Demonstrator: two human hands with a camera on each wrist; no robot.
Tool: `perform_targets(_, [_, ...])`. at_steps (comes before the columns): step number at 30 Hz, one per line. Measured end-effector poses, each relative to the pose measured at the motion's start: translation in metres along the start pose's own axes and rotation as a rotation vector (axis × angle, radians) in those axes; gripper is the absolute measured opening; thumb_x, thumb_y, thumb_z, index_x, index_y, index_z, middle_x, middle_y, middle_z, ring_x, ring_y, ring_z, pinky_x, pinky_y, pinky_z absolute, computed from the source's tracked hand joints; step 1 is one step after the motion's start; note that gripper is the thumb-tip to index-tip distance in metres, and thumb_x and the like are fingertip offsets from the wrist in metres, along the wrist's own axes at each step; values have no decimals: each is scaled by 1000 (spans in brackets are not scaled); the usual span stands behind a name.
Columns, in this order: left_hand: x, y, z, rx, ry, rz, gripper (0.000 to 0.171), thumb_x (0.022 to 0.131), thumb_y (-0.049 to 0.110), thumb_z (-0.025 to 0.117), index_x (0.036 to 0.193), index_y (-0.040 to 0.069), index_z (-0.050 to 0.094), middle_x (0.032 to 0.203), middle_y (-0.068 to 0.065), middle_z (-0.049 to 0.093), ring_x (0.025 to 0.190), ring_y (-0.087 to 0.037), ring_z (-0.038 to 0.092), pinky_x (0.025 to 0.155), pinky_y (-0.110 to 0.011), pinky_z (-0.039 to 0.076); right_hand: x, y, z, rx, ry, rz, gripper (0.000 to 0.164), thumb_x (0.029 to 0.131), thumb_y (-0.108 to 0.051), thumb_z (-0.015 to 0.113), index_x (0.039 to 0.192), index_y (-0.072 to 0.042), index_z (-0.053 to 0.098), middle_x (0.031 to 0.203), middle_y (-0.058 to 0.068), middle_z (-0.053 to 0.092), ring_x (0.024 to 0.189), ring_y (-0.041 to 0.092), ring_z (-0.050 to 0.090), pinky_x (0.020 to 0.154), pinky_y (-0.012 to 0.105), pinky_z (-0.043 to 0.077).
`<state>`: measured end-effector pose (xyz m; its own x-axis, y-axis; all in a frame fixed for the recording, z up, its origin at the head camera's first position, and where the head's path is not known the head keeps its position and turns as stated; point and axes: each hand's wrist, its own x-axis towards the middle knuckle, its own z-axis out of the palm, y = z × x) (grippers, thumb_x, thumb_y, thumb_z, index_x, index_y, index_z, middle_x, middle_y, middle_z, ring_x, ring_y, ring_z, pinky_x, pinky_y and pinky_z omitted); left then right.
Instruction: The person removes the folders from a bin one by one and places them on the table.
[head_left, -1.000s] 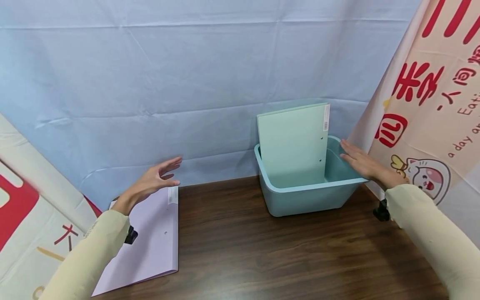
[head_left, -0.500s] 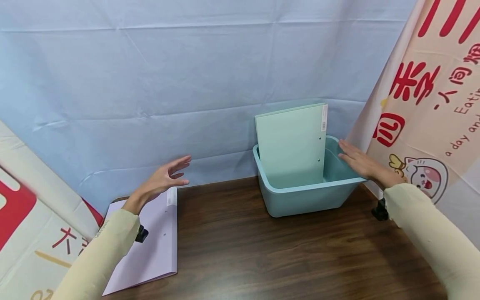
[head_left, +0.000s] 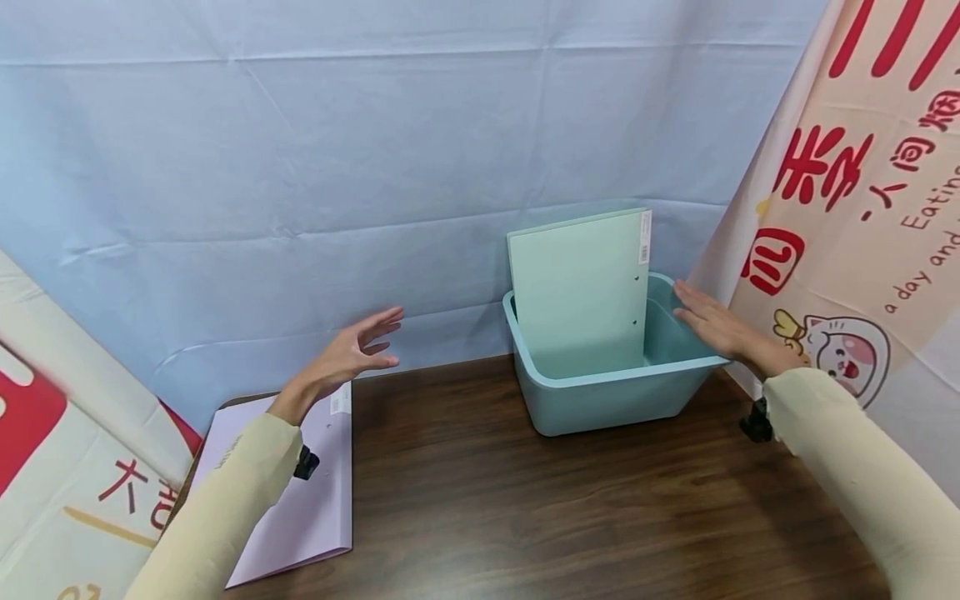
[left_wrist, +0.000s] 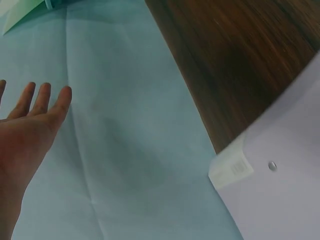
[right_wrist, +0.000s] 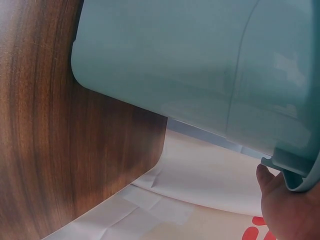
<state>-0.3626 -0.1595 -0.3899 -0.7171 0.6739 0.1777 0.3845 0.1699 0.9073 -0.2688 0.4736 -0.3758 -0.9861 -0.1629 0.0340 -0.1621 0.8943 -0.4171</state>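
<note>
My left hand (head_left: 348, 357) hangs in the air beyond the far right corner of a lilac folder (head_left: 322, 512), fingers spread and thumb apart, holding nothing. In the left wrist view, the folder's labelled corner (left_wrist: 230, 170) lies well to the right of that hand. At the right, a blue-green plastic bin (head_left: 622, 404) stands on the table with a mint green folder (head_left: 577, 292) upright in it, leaning back. My right hand (head_left: 716, 329) rests at the bin's right rim with its fingers extended. The right wrist view shows a fingertip beside the rim's lip (right_wrist: 295, 167).
The brown wooden table (head_left: 480, 517) runs back to a pale blue cloth (head_left: 375, 167). Printed cloths with red characters hang at both sides, the right one (head_left: 847, 208) close behind the bin and right hand.
My left hand has moved to the right, away from over the lilac folder. The right hand stays at the bin's rim. The head view has shifted slightly.
</note>
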Motion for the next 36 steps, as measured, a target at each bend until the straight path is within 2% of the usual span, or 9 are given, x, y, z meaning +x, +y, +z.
perform_targets(8, [17, 4, 13, -13, -9, 30, 87, 95, 5, 79, 168, 10, 31, 172, -17, 31, 158, -31, 31, 126, -58, 28, -1, 1, 1, -5, -6, 20, 70, 117, -33, 33, 167, 3, 0, 173, 30, -3, 158, 56, -2, 122, 77, 2])
perform_targets(17, [33, 9, 28, -17, -30, 70, 86, 97, 8, 78, 168, 9, 31, 172, -18, 31, 158, -30, 32, 126, -58, 29, -2, 3, 2, 2, -13, 26, 71, 117, -34, 34, 167, 1, -2, 174, 29, -4, 158, 55, -3, 122, 77, 2])
perform_targets(21, [39, 11, 33, -8, -36, 75, 84, 98, 11, 78, 168, 12, 32, 171, -17, 32, 158, -29, 33, 126, -57, 30, -2, 2, 1, 5, -10, 21, 71, 117, -34, 33, 167, 2, -1, 173, 30, -4, 158, 55, -3, 121, 78, 2])
perform_targets(27, [45, 15, 40, -25, -49, 100, 82, 98, 5, 76, 168, 13, 33, 172, -18, 31, 158, -27, 32, 126, -57, 29, -1, 1, 0, 4, 1, 14, 71, 116, -35, 34, 167, 2, 0, 173, 30, -2, 158, 56, -1, 121, 78, 4])
perform_targets(36, [55, 22, 51, -43, -45, 82, 84, 97, 15, 80, 167, 19, 35, 174, 0, 30, 159, -24, 31, 127, -51, 31, 1, 2, 0, -7, -3, 12, 71, 116, -34, 34, 167, 2, 1, 173, 30, -2, 158, 55, -1, 122, 76, 3])
